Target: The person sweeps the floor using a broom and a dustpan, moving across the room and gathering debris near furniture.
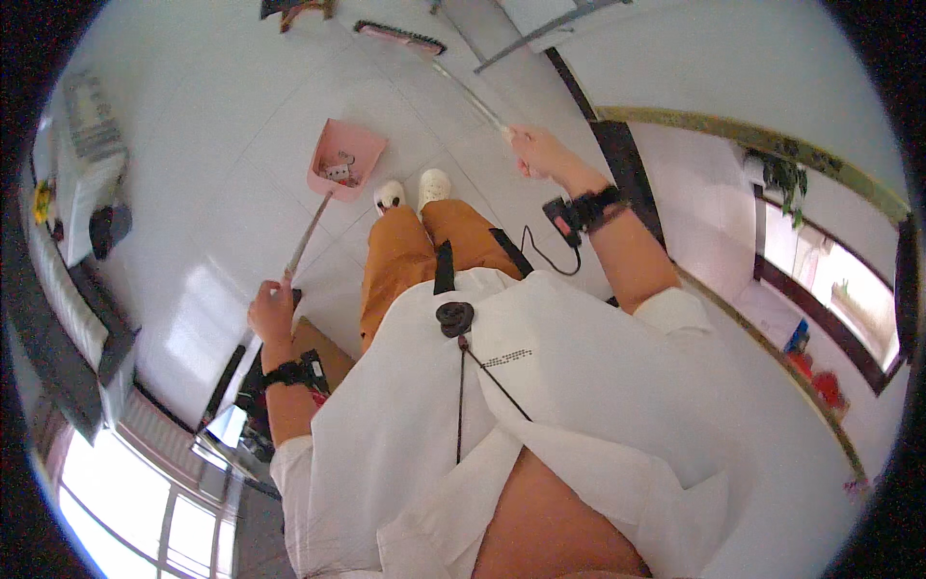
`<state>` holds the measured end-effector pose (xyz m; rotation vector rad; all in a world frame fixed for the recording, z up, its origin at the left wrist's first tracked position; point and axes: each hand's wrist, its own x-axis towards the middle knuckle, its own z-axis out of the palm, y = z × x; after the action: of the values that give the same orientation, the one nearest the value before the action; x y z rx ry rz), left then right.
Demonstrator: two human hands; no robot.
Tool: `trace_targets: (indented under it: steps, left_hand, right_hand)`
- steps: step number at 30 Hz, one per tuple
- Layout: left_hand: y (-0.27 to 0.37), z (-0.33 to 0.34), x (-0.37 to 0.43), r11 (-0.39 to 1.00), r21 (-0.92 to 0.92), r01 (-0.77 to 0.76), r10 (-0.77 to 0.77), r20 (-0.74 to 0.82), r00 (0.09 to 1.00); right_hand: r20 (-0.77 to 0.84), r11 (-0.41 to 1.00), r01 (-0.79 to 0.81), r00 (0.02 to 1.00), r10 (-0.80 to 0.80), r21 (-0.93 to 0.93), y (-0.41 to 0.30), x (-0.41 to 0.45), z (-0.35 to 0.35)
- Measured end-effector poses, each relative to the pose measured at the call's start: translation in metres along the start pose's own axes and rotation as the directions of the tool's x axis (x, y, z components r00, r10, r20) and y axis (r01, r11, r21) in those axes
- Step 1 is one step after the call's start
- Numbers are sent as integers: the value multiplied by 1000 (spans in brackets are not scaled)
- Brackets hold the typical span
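Note:
My left hand grips the long handle of a pink dustpan. The pan rests on the floor ahead of my feet, to the left, with bits of litter and a small pale piece with dark spots inside it. In my right hand is the pole of a broom, held at its upper end. The pink broom head with dark bristles lies farther out, near the top of the view, apart from the dustpan.
Light floor tiles spread ahead and to the left. Metal-framed furniture legs stand at the top right, and a wooden leg shows at the top. A sofa lines the left side. A doorway or wall edge runs close on my right.

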<state>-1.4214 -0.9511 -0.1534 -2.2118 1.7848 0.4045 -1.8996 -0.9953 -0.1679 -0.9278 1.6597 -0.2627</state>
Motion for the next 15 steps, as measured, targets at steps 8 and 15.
trace_targets:
  steps: [8,15]
  left_hand:
    - [63,8,-75,901,-102,422,-412,104,905]
    - [77,30,-100,815,-226,533,-533,67,843]
  right_hand:
    - [62,999,-16,998,19,-36,-15,140,-25]
    - [200,972,2,979,46,-234,-28,89,-29]
